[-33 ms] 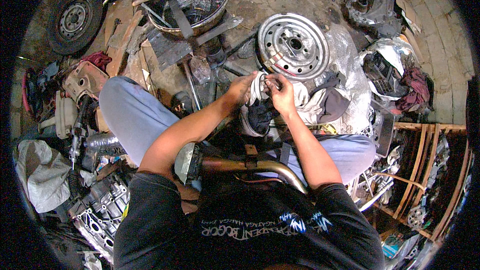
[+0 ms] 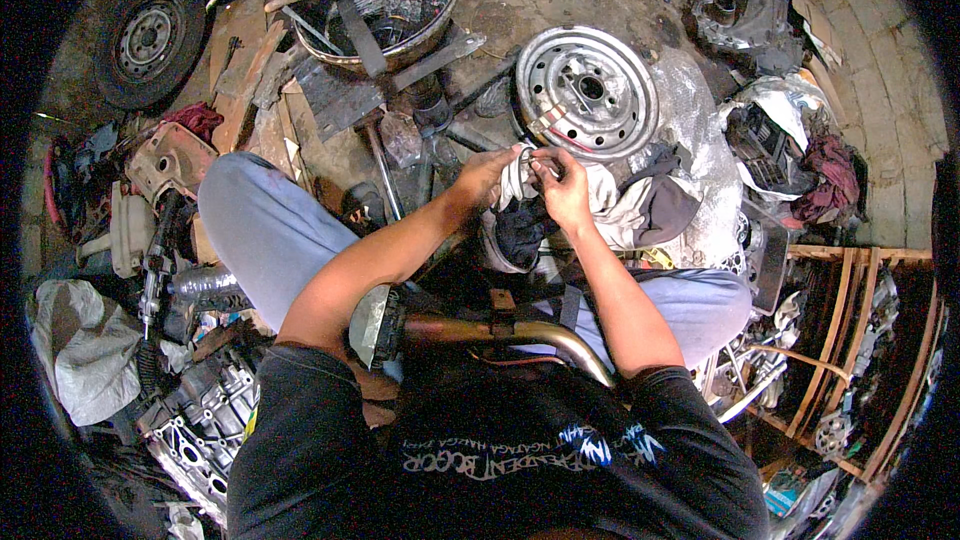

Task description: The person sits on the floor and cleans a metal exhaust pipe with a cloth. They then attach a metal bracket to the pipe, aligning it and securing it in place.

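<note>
I sit on the ground with both hands raised in front of me. My left hand [image 2: 488, 176] grips a white cloth [image 2: 514, 188] bunched against its palm. My right hand [image 2: 566, 190] pinches a thin metal ring [image 2: 533, 151] that lies against the same cloth, so the two hands touch over it. Just beyond them a silver steel wheel rim [image 2: 586, 90] lies flat on the floor. A rusty bent exhaust pipe [image 2: 480, 330] rests across my lap.
A pile of rags [image 2: 655, 202] and clear plastic sheet lie to the right of my hands. At the far middle stands a metal basin [image 2: 440, 10] of scrap, at the far left a tyre [image 2: 145, 40]. Engine parts [image 2: 200, 420] lie lower left, wooden shelving [image 2: 850, 360] at right.
</note>
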A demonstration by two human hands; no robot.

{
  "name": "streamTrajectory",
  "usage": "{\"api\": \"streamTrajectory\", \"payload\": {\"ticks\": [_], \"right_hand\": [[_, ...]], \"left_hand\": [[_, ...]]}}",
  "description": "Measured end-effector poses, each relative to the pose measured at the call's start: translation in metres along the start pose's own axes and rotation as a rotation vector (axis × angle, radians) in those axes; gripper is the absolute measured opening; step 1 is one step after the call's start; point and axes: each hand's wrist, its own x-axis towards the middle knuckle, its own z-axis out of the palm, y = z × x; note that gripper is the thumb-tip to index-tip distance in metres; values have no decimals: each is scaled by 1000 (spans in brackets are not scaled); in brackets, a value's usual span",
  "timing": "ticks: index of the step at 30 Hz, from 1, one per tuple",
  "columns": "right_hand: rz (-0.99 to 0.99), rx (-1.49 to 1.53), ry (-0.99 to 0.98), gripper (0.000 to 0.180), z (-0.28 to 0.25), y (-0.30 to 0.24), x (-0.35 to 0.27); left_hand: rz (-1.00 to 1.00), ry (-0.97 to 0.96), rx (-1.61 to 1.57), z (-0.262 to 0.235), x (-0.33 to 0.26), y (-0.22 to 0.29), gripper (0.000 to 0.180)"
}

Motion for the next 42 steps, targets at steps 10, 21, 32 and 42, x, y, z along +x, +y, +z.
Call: {"api": "streamTrajectory", "payload": {"ticks": [10, 21, 32, 42], "right_hand": [[7, -190, -16, 15, 1, -18, -3], [-222, -334, 80, 20, -9, 16, 5], [249, 244, 33, 30, -15, 6, 8], [407, 535, 20, 21, -3, -22, 2]], "left_hand": [[47, -71, 200, -11, 3, 3, 26], [32, -137, 137, 1, -6, 6, 28], [119, 80, 309, 17, -7, 3, 20], [450, 42, 573, 13, -4, -7, 21]]}}
